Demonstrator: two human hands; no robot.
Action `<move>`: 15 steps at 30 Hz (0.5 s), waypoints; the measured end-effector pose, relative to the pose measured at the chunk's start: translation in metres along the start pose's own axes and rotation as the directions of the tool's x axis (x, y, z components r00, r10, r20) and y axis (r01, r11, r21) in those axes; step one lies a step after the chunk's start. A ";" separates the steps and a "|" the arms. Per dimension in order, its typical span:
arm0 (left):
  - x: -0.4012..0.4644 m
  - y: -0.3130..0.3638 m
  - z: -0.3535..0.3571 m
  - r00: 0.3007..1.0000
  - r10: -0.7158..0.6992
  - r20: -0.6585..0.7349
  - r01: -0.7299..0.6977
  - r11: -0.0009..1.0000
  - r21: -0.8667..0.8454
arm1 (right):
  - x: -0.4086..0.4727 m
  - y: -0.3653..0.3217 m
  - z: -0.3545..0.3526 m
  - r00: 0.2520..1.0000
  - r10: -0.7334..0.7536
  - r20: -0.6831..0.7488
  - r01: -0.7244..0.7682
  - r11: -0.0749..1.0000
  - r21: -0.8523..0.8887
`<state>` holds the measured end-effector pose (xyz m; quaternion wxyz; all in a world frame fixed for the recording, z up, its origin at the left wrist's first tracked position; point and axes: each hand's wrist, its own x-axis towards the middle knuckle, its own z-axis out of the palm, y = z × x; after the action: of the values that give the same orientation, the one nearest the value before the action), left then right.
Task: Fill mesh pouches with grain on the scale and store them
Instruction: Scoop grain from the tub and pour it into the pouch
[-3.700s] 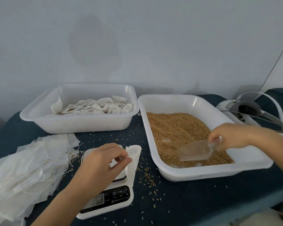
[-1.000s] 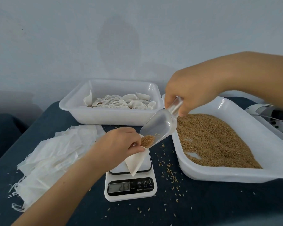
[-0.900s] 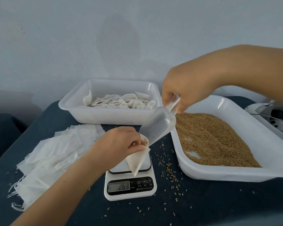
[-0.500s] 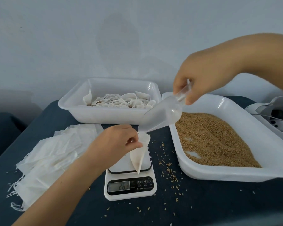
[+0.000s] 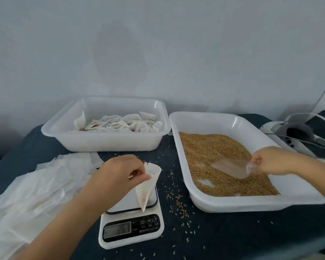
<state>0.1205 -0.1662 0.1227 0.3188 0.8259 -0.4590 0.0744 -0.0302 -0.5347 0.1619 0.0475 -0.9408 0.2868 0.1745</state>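
Note:
My left hand (image 5: 118, 173) pinches the rim of a white mesh pouch (image 5: 148, 186), which hangs as a cone with its tip on the white digital scale (image 5: 131, 226). The display shows digits. My right hand (image 5: 270, 160) grips the handle of a clear plastic scoop (image 5: 231, 167), whose bowl lies on the brown grain (image 5: 214, 156) inside the white tray (image 5: 251, 203) on the right. A second white tray (image 5: 101, 141) at the back left holds several filled pouches (image 5: 116, 122).
A heap of flat white pouches (image 5: 30, 192) lies left of the scale. Loose grains (image 5: 178, 203) are scattered on the dark cloth between scale and grain tray. A white and grey device (image 5: 300, 136) sits at the far right by a wall.
My right hand has carried the scoop from above the pouch down into the grain tray. The left hand still holds the pouch upright on the scale.

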 end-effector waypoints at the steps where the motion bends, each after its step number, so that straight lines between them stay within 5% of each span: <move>1: 0.000 0.000 0.001 1.000 0.001 -0.005 -0.001 1.000 -0.002 | 0.004 0.001 0.001 1.000 0.015 -0.004 -0.015 1.000 0.006; 15: -0.007 0.003 -0.002 0.999 -0.022 -0.048 0.021 1.000 -0.009 | 0.078 -0.081 0.013 0.979 -0.017 -0.203 0.055 0.982 0.180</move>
<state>0.1145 -0.1606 0.1225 0.3340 0.8275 -0.4425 0.0888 0.0713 -0.5054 0.1211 0.1085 -0.9502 0.2879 0.0505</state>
